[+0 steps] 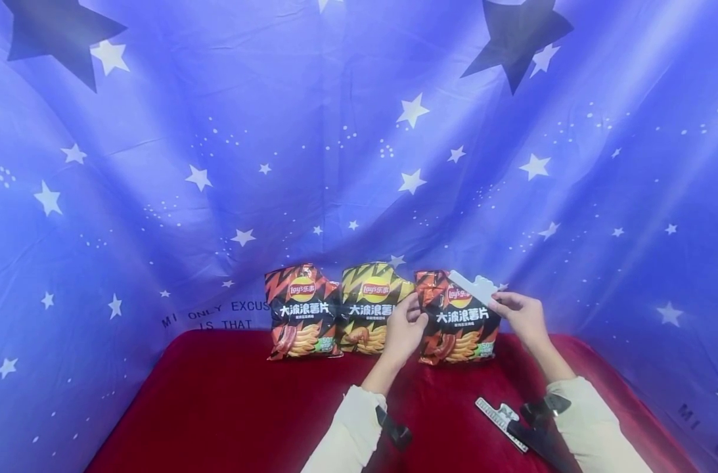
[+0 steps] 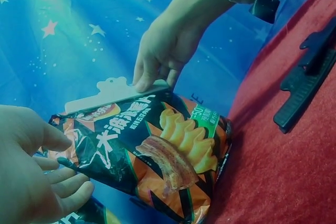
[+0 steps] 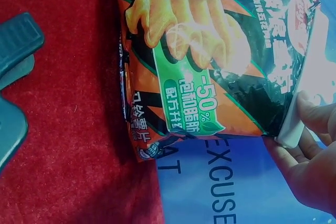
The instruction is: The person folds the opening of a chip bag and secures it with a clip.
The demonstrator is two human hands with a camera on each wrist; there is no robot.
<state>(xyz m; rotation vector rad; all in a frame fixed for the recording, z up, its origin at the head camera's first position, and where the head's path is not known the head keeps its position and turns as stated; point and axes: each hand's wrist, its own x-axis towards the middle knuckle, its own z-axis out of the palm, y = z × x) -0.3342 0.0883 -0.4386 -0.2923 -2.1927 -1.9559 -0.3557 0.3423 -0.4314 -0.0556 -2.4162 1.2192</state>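
Observation:
An orange-and-black chip bag (image 1: 459,335) stands at the right of a row on the red cloth. My left hand (image 1: 404,327) pinches its left edge, the thumb (image 2: 55,137) over the front and one finger hidden behind. My right hand (image 1: 521,318) pinches the end of a white bag clip (image 1: 472,286) between thumb and fingers. The clip slants along the bag's upper right edge. In the left wrist view it lies along the bag's top, its handle tab sticking up. The right wrist view shows its end held right beside the bag's corner.
A yellow chip bag (image 1: 367,328) and another orange-and-black chip bag (image 1: 302,322) stand to the left. Nearer, below my right forearm, a pale toothed clip (image 1: 499,420) and a black clip (image 1: 536,439) lie on the red cloth (image 1: 217,407). A blue star-patterned curtain (image 1: 311,131) hangs behind.

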